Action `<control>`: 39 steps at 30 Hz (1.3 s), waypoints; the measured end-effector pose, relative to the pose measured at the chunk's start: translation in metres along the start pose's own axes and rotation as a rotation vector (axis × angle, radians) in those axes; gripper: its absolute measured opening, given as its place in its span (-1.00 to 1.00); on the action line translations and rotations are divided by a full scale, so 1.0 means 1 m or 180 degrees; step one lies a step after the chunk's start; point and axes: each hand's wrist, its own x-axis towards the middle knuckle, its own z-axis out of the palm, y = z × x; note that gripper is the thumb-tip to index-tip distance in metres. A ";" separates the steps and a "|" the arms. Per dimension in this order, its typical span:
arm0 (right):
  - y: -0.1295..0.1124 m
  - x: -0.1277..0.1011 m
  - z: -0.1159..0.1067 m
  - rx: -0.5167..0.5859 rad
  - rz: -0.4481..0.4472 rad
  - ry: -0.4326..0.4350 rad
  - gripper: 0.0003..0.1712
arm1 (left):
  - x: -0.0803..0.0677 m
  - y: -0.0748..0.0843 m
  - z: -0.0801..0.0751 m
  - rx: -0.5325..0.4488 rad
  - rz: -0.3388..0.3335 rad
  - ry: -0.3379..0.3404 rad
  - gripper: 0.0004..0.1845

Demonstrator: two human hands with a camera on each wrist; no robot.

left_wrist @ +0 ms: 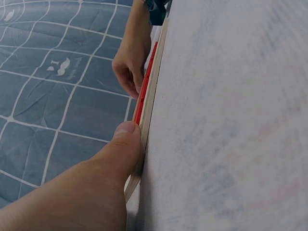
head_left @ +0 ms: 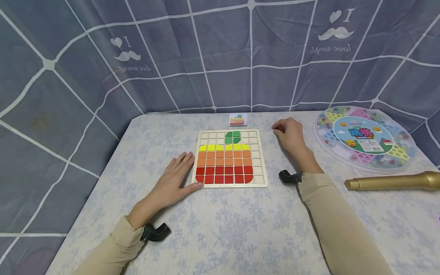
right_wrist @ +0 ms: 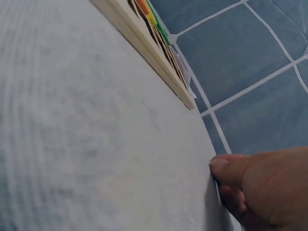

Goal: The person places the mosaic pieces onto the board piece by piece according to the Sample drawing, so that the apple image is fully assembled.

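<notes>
A square wooden grid board (head_left: 233,186) lies on the cloth-covered table. Red tiles (head_left: 219,170) fill its lower rows, orange tiles (head_left: 219,154) lie above them, then a row of yellow tiles (head_left: 209,147). Green tiles (head_left: 236,136) sit near the top; cells along the right side are bare. My left hand (head_left: 173,180) rests flat beside the board's left edge, its thumb touching the lower left corner. To the right of the board, apart from it, my right hand (head_left: 292,135) rests on the table with loosely curled fingers. Nothing shows in its grasp, though the palm is hidden.
A small picture card (head_left: 238,119) with a similar coloured pattern lies behind the board. At the right are a round clear case (head_left: 323,143) with a blue label and colourful contents, and a gold rod-shaped object (head_left: 388,182). A grey-blue checked curtain (head_left: 227,88) hangs behind the table.
</notes>
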 end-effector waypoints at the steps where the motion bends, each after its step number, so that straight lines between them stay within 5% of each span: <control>1: -0.001 0.000 0.000 0.0007 0.0020 0.0008 -0.82 | 0.000 0.000 0.000 -0.0004 0.0003 0.0000 0.06; 21: -0.007 0.001 -0.005 0.0105 0.0063 -0.0175 -0.88 | -0.001 0.000 -0.002 0.0030 0.0036 0.0013 0.05; 39: -0.037 -0.001 0.000 -0.0009 -0.0029 -0.0391 -0.80 | -0.002 0.001 -0.001 0.0008 0.0011 0.0016 0.06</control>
